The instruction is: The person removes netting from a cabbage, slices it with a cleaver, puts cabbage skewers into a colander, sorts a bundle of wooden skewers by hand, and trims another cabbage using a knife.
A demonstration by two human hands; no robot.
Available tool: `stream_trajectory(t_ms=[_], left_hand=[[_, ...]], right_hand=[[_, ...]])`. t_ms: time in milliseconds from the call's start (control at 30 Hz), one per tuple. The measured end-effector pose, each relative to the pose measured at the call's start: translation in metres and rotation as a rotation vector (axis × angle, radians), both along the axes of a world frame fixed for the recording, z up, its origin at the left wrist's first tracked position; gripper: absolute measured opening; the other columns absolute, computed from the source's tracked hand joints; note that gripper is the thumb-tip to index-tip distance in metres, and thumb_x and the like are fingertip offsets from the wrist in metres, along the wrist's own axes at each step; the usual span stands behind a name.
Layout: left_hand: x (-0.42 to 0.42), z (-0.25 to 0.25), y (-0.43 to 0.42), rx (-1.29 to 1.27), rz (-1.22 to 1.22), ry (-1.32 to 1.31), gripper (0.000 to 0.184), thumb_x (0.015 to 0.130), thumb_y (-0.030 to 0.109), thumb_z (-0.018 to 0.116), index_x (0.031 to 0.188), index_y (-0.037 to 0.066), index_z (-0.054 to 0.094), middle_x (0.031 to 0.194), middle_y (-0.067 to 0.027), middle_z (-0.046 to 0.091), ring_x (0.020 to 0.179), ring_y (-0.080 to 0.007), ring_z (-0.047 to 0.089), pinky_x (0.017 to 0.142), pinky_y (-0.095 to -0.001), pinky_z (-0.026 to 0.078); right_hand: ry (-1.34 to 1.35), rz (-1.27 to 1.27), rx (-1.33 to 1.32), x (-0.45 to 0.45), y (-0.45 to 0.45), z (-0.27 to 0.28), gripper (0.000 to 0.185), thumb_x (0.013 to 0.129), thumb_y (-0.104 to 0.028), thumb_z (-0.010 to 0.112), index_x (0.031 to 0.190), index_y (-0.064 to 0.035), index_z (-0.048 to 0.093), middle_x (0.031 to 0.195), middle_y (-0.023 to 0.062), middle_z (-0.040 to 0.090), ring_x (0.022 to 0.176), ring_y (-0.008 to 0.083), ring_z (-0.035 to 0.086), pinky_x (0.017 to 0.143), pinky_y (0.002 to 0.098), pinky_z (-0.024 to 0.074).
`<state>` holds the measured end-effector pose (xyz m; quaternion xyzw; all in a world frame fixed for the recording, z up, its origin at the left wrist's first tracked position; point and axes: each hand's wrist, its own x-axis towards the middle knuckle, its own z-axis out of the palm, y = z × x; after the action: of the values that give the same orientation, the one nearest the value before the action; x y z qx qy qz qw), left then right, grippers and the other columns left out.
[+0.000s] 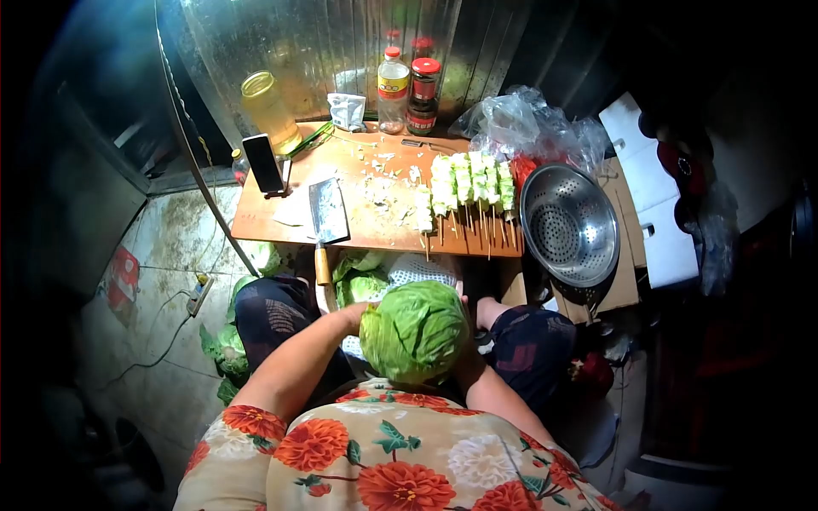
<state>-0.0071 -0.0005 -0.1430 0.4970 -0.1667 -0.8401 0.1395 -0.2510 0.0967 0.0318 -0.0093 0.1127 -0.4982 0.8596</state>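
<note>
A round green cabbage [415, 332] is held up close to my chest, over my lap. My left hand [356, 317] grips its left side; most of the fingers are behind the leaves. My right hand [465, 351] is against its right side and largely hidden by it. Below the cabbage is a white perforated basket [422, 269] with cabbage leaves [362, 285] beside it. On the wooden board [383, 236] in front of me lies a cleaver [327, 213], its wooden handle past the near edge. Several skewers of cut cabbage pieces [463, 183] lie at the board's right.
A metal colander [569, 226] stands right of the board. Along the back are a jar of yellow liquid [271, 111], a bottle [393, 94], a red-lidded jar [423, 98] and plastic bags [528, 119]. A phone [262, 164] leans at the left; a power strip [199, 295] lies on the floor.
</note>
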Motion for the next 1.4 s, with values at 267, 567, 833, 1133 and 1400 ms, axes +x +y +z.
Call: stream_trajectory(t_ms=[267,567,833,1133,1400], left_hand=[[-0.014,0.242,-0.010,-0.439,-0.048,0.093,0.083,0.081,0.045,0.069,0.143,0.006,0.030,0.135,-0.0173,0.045,0.121,-0.0270,0.049,0.099,-0.0415,0.042],[0.012,0.260,0.006,-0.409,-0.037,0.287,0.078,0.076,0.026,0.078,0.137,0.002,0.035,0.123,-0.0121,0.053,0.113,-0.0215,0.054,0.096,-0.0356,0.045],[0.091,0.253,0.001,-0.381,0.393,0.468,0.074,0.075,0.041,0.072,0.133,0.004,0.045,0.125,-0.0155,0.056,0.111,-0.0283,0.058,0.095,-0.0453,0.048],[0.132,0.235,-0.013,-0.529,0.850,0.677,0.089,0.075,0.061,0.064,0.141,0.009,0.035,0.137,-0.0141,0.043,0.122,-0.0301,0.046,0.103,-0.0477,0.040],[0.131,0.248,-0.035,-0.572,1.050,0.580,0.080,0.078,0.060,0.064,0.136,0.008,0.044,0.132,-0.0126,0.052,0.116,-0.0308,0.053,0.099,-0.0492,0.044]], right_hand=[[0.090,-0.011,-0.043,0.013,-0.022,0.039,0.073,0.090,-0.063,0.038,0.137,-0.0076,0.042,0.133,0.0143,0.051,0.118,0.0318,0.052,0.100,0.0500,0.0418],[0.470,0.257,0.026,0.036,-0.053,0.056,0.081,0.089,-0.070,0.031,0.140,-0.0077,0.038,0.137,0.0128,0.048,0.124,0.0271,0.049,0.105,0.0417,0.0381],[0.475,0.240,-0.105,0.067,-0.104,0.052,0.081,0.089,-0.070,0.032,0.139,-0.0055,0.036,0.119,0.0144,0.060,0.102,0.0231,0.061,0.088,0.0384,0.0494],[1.803,0.726,-1.101,0.176,-0.164,-0.059,0.073,0.081,-0.043,0.060,0.144,-0.0245,0.030,0.108,0.0277,0.059,0.102,0.0411,0.059,0.088,0.0453,0.0477],[1.786,0.452,-0.918,0.196,-0.174,-0.060,0.026,0.081,-0.027,0.054,0.097,-0.0103,0.065,0.095,0.0245,0.062,0.092,0.0406,0.060,0.081,0.0455,0.0486]])
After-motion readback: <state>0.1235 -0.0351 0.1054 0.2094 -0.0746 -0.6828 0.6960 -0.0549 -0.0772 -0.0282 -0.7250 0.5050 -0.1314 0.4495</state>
